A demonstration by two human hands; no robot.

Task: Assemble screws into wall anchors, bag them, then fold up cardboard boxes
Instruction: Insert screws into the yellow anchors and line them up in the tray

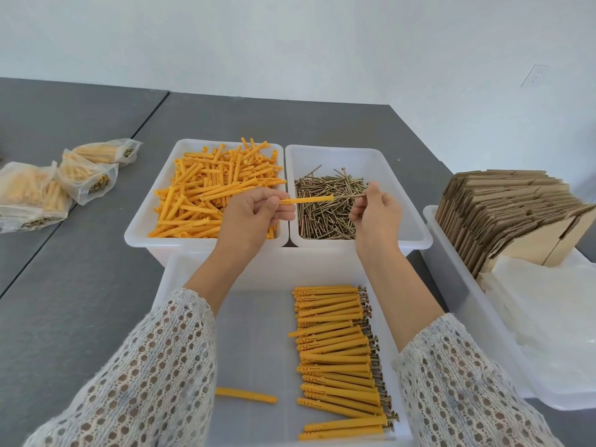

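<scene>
We hold a single yellow anchor [306, 199] in our left hand [254, 214], pinched at its slotted tail between thumb and curled fingers, its long axis running nearly level from nine o'clock to three o'clock with the open mouth pointing toward three. Our right hand [377, 211], just beside that mouth at three o'clock, pinches a thin screw [350, 195] between thumb and forefinger, the shank lying along the same line and aimed back toward nine; we cannot tell whether its tip has entered the anchor or only meets it. Both hands hover above two white tubs, one at eleven o'clock heaped with loose anchors [213, 191], one at one o'clock holding loose screws [325, 208]. In the near tray [193, 272] at six o'clock lies a row of finished pairs [335, 359] and one stray anchor [246, 395]. Filled bags [87, 175] rest at ten o'clock, flat cardboard boxes [503, 217] at three. We judge assembly well along, bagging begun and folding untouched.
</scene>
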